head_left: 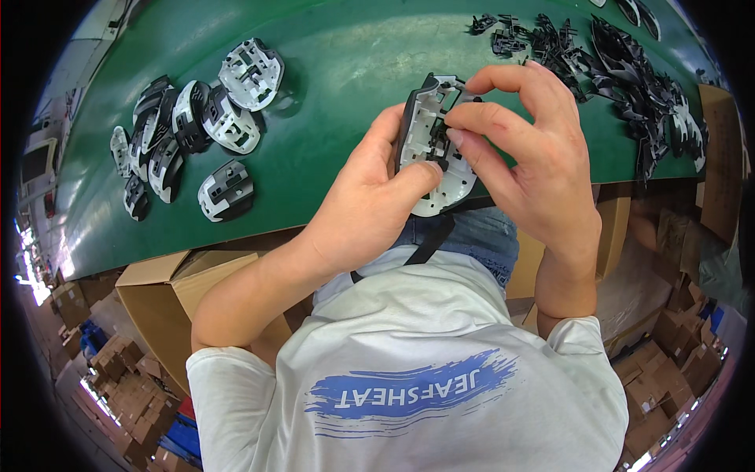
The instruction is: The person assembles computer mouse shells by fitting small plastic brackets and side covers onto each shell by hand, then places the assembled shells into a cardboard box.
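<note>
My left hand [377, 177] grips a white and black plastic shell [456, 189], shaped like a computer mouse cover, just over the table's near edge. Its hollow inner side faces up. The left thumb presses on a black plastic part [438, 145] seated along the shell's middle. From the right, my right hand [527, 141] reaches over the shell, thumb and index fingertip pinched at the upper end of that black part. Another right finger is bent near the shell's top edge. The fingers partly hide the black part.
On the green table [338, 94], several similar shells [193, 118] lie in a cluster at the left. Loose black plastic parts [629, 79] are piled at the far right. Below the table edge stand an open cardboard box [157, 299] at left and more cardboard [613, 228] at right.
</note>
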A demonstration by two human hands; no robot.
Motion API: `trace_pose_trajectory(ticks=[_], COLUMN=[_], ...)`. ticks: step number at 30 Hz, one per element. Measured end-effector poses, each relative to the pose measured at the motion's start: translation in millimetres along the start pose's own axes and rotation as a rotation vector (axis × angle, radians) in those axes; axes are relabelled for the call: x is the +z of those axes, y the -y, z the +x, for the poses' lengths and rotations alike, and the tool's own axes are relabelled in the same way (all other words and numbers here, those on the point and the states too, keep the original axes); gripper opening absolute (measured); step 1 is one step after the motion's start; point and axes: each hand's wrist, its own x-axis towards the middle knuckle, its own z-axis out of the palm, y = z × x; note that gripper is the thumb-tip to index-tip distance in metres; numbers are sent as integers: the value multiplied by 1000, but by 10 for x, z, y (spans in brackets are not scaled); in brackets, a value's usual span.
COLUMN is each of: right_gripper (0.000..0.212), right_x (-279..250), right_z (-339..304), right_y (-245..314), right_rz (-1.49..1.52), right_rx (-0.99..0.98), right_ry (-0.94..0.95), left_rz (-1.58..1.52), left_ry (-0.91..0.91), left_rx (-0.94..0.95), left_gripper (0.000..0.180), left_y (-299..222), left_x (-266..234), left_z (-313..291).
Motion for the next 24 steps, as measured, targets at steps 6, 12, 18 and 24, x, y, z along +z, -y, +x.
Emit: trace_pose_trajectory(ticks=[6,12,18,24], right_gripper=[25,30,26,29], right_x=[-4,209,380,457], right_z=[-50,-184,-219,-287], right_y=[173,143,210,252], right_rz=[-61,136,232,468], right_rx=[66,145,290,401], right_ry=[-22,-108,-107,-231], left_rz=[66,87,175,166], left_ry=[-151,-166,-158,-156], left_rx=[115,125,186,192], left_gripper=[45,45,48,47], left_y=[147,141,233,197], left_x=[-3,32,30,73], left_z=[0,-29,-50,-41])
